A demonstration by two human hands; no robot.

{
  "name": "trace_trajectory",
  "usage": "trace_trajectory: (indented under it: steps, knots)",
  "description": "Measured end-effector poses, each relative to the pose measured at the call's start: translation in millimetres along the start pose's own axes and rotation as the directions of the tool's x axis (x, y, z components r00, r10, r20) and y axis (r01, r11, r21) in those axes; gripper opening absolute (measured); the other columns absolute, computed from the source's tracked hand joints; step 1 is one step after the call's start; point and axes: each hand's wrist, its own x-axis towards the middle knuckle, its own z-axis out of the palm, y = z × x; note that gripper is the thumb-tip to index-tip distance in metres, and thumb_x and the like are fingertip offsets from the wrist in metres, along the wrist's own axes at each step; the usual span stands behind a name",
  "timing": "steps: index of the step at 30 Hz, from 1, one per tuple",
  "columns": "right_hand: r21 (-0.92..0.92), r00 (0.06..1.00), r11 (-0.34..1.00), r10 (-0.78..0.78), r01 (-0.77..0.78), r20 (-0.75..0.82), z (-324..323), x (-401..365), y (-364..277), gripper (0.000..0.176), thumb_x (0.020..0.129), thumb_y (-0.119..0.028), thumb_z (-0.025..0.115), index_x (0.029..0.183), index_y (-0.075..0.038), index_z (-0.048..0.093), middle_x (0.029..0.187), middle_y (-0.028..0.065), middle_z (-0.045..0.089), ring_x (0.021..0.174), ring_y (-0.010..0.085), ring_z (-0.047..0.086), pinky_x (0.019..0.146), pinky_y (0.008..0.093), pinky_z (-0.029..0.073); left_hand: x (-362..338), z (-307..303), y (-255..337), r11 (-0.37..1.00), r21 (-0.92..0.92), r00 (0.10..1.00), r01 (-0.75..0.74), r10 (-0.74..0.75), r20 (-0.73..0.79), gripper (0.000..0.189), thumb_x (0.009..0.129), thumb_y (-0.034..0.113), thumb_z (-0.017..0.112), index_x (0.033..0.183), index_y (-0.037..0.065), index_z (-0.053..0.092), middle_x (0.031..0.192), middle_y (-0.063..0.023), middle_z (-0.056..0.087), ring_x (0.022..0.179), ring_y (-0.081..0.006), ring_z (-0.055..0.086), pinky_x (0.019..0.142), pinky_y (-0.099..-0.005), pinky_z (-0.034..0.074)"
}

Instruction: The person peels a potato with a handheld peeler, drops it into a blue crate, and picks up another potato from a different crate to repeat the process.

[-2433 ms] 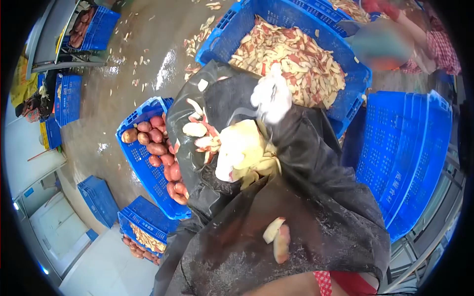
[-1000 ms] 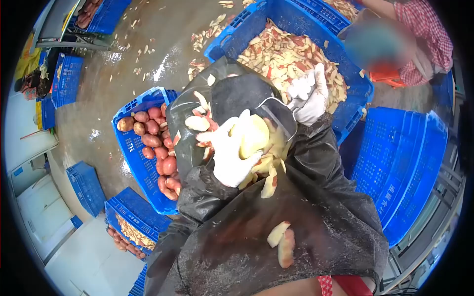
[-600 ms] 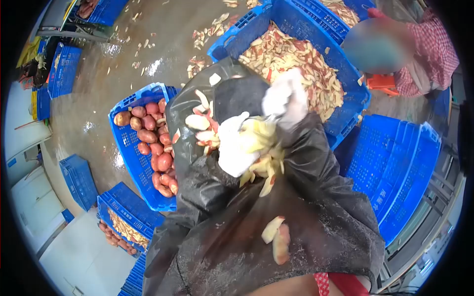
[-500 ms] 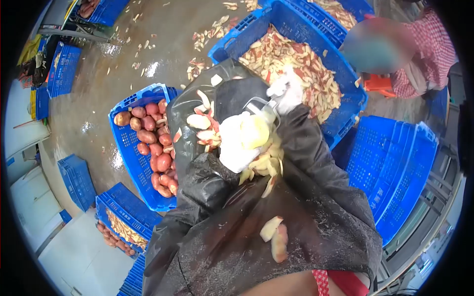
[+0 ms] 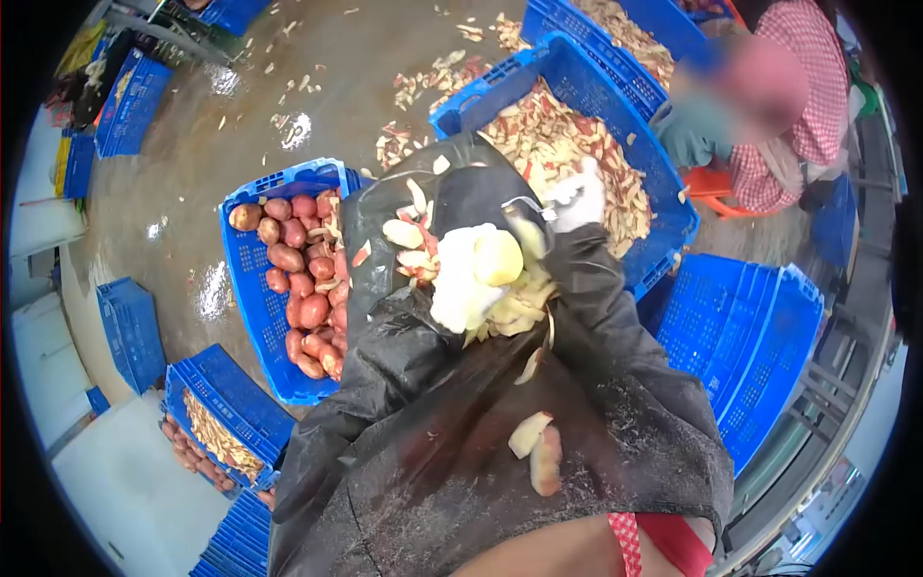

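Since half a second ago our right hand point(image 5: 578, 200) has slid a little lower and closer to the potato point(image 5: 498, 258), and our view has swung so that the crates sit further toward 12 o'clock. The left hand point(image 5: 460, 293) has kept its place.

Our left hand, in a white glove, has its fingers wrapped round the potato, which is peeled pale yellow and sits at the centre of the view, above our lap. Our right hand, also gloved in white, lies at 1 o'clock of the potato with its fingers closed on the peeler point(image 5: 526, 217). The peeler's metal head is just beside the potato's upper edge; we cannot tell whether it touches.

A black apron point(image 5: 461, 462) covers our lap. Loose peelings point(image 5: 535, 450) lie on it at 6 o'clock of the hands, and more cling just under the left hand.

At 9 o'clock a blue crate of red potatoes point(image 5: 252, 288) stands on the wet floor point(image 5: 317, 67). At 1 o'clock, beyond the right hand, a blue crate of peelings point(image 5: 586, 82) is heaped full. At 3 o'clock is a stack of empty crates point(image 5: 760, 346). A co-worker in a red checked shirt point(image 5: 812, 96) sits at 2 o'clock, well apart from our hands.
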Motion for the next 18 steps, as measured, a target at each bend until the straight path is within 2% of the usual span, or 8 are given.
trace_trajectory:
  steps: [2, 5, 8, 12, 13, 14, 16, 18]
  knots:
    - [-0.102, 0.996, 0.995, 0.008, -0.017, -0.088, 37, -26, -53, 0.055, 0.094, -0.051, 0.041, 0.05, -0.018, 0.035, 0.045, -0.0007, 0.031, 0.037, 0.0156, 0.035, 0.038, 0.0321, 0.033, -19, -6, -21, 0.997, -0.067, 0.995, -0.025, 0.031, 0.094, 0.063, 0.069, 0.01, 0.074, 0.124, 0.003, 0.045, 0.121, -0.0133, 0.047, 0.112, -0.0258, 0.048, 0.097, -0.038, 0.039]
    - [0.147, 0.671, 0.948, 0.086, -0.283, 0.737, 7, 0, -103, 0.052, 0.098, -0.05, 0.029, 0.054, -0.022, 0.028, 0.044, -0.004, 0.027, 0.039, 0.0115, 0.024, 0.036, 0.0324, 0.021, -33, -37, -53, 0.381, -0.786, 0.873, 0.487, -0.244, 0.422, 0.049, 0.085, 0.019, 0.062, 0.127, 0.002, 0.044, 0.126, -0.0139, 0.048, 0.116, -0.0259, 0.049, 0.098, -0.0384, 0.041]
    - [0.255, 0.881, 0.964, -0.061, -0.069, 0.469, 26, -32, -122, 0.05, 0.098, -0.049, 0.032, 0.056, -0.022, 0.035, 0.045, -0.0031, 0.031, 0.034, 0.0122, 0.022, 0.032, 0.0296, 0.021, -42, -104, -19, -0.348, -0.62, 0.579, 0.703, -0.226, 0.784, 0.053, 0.088, 0.03, 0.058, 0.134, 0.009, 0.042, 0.13, -0.0111, 0.051, 0.114, -0.0319, 0.053, 0.092, -0.0452, 0.047]
    - [0.014, 0.904, 0.925, -0.375, 0.381, 0.207, 45, -48, -114, 0.041, 0.098, -0.039, 0.043, 0.065, -0.014, 0.045, 0.048, 0.0, 0.04, 0.038, 0.0121, 0.039, 0.038, 0.0287, 0.04, 98, -246, 51, -0.045, -0.95, 0.929, 0.308, -0.2, 0.311, 0.024, 0.09, 0.018, 0.057, 0.112, 0.009, 0.053, 0.094, -0.0033, 0.06, 0.086, -0.0152, 0.06, 0.076, -0.0319, 0.052]
    - [-0.021, 0.914, 0.923, -0.377, 0.384, 0.148, 62, -62, -107, 0.038, 0.098, -0.036, 0.045, 0.067, -0.013, 0.045, 0.049, 0.0, 0.042, 0.039, 0.012, 0.041, 0.04, 0.0286, 0.042, 148, -299, 73, 0.287, -0.955, 0.992, 0.074, -0.117, 0.041, 0.021, 0.093, 0.017, 0.054, 0.111, 0.007, 0.054, 0.091, -0.0044, 0.06, 0.083, -0.0178, 0.06, 0.077, -0.0316, 0.051]
    - [-0.042, 0.909, 0.918, -0.382, 0.394, 0.166, 70, -66, -98, 0.037, 0.097, -0.035, 0.047, 0.068, -0.013, 0.046, 0.05, 0.0002, 0.043, 0.038, 0.0118, 0.04, 0.041, 0.0284, 0.042, 182, -337, 107, 0.715, -0.57, 0.876, -0.405, 0.126, -0.465, 0.019, 0.092, 0.016, 0.054, 0.107, 0.006, 0.055, 0.091, -0.0067, 0.06, 0.086, -0.0201, 0.06, 0.078, -0.0328, 0.051]
    - [-0.141, 0.899, 0.901, -0.372, 0.409, 0.232, 92, -81, -91, 0.036, 0.097, -0.034, 0.047, 0.068, -0.012, 0.046, 0.049, 0.0009, 0.041, 0.038, 0.0138, 0.041, 0.041, 0.0298, 0.043, 201, -354, 134, 0.788, 0.303, 0.598, -0.535, 0.607, -0.523, 0.018, 0.088, 0.015, 0.054, 0.102, 0.004, 0.059, 0.094, -0.0104, 0.06, 0.091, -0.0242, 0.059, 0.08, -0.0347, 0.05]
    - [-0.177, 0.884, 0.901, -0.322, 0.396, 0.338, 88, -79, -90, 0.039, 0.098, -0.036, 0.042, 0.068, -0.012, 0.045, 0.05, 0.0014, 0.039, 0.041, 0.0153, 0.043, 0.044, 0.0317, 0.044, 179, -319, 134, 0.666, 0.631, 0.713, -0.398, 0.657, -0.244, 0.021, 0.083, 0.014, 0.055, 0.102, 0.004, 0.06, 0.099, -0.014, 0.061, 0.094, -0.0262, 0.059, 0.081, -0.0357, 0.049]
